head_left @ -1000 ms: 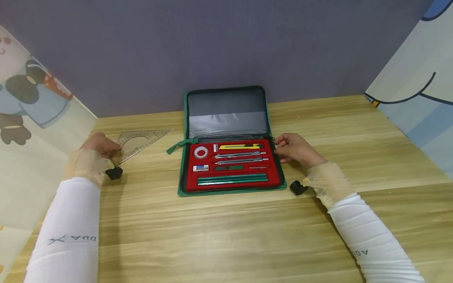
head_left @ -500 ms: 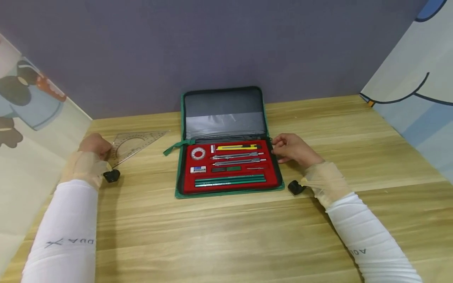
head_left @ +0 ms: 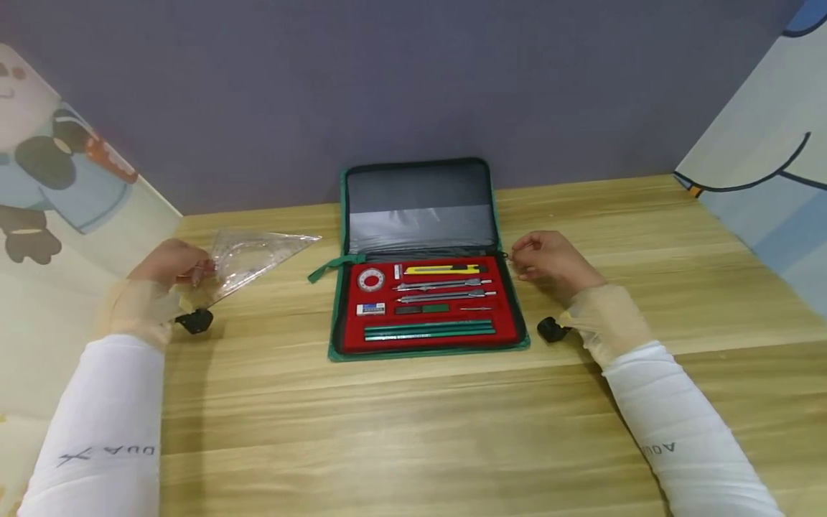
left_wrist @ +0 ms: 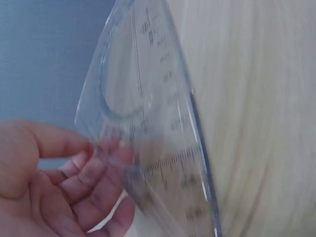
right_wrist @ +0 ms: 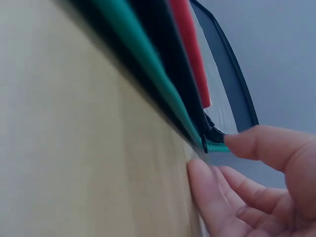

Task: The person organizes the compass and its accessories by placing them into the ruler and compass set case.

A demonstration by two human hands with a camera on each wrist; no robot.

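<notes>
My left hand [head_left: 169, 261] pinches a clear plastic set square [head_left: 278, 249] by its left end, between thumb and fingers. In the left wrist view the set square [left_wrist: 165, 98] is raised and tilted, with printed scales along its edges. An unzipped green case [head_left: 429, 354] lies spread out on the table, its lid leaning back. My right hand [head_left: 549, 260] is at the case's right side near the hinge. The right wrist view has the thumb [right_wrist: 244, 142] by the black zip [right_wrist: 215, 134], with a gap between thumb and fingers.
The red tray [head_left: 352, 337] bears a yellow utility knife [head_left: 442, 270], two compasses [head_left: 446, 296], a round white disc [head_left: 371, 288], an eraser [head_left: 370, 309] and green pencils [head_left: 429, 330]. A green strap [head_left: 326, 269] sticks out left. A grey wall [head_left: 413, 86] stands behind the table [head_left: 388, 431].
The set square, lying flat half a second ago, is now lifted and tilted in my left hand. My right hand has drawn slightly away from the case's side. The head view has shifted a little.
</notes>
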